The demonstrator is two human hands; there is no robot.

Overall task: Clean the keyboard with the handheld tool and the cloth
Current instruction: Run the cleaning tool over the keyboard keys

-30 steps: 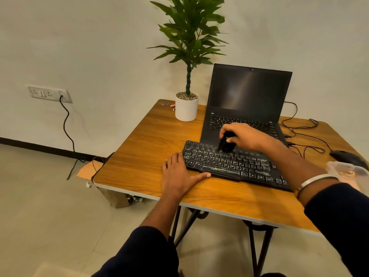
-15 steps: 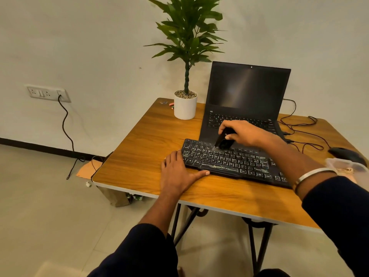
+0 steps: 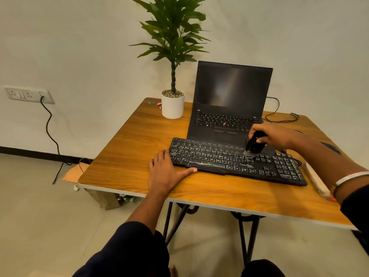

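A black keyboard (image 3: 219, 158) with dusty white-lettered keys lies across the front of the wooden table (image 3: 127, 156). My right hand (image 3: 273, 135) grips a small black handheld brush tool (image 3: 254, 145), its bristles pressed on the keys right of the keyboard's middle. My left hand (image 3: 165, 172) lies flat on the table at the keyboard's left end, fingers touching its edge and thumb along the front. No cloth is visible.
An open black laptop (image 3: 229, 108) stands right behind the keyboard. A white potted plant (image 3: 172, 104) sits at the back left. Cables (image 3: 283, 118) trail at the back right. A clear container (image 3: 317, 180) lies at the right edge. A wall socket (image 3: 28, 95) with cord is left.
My right hand has carried the brush tool along the keys from the keyboard's left-middle to its right-middle. The left hand has stayed in place. The camera has shifted a little.
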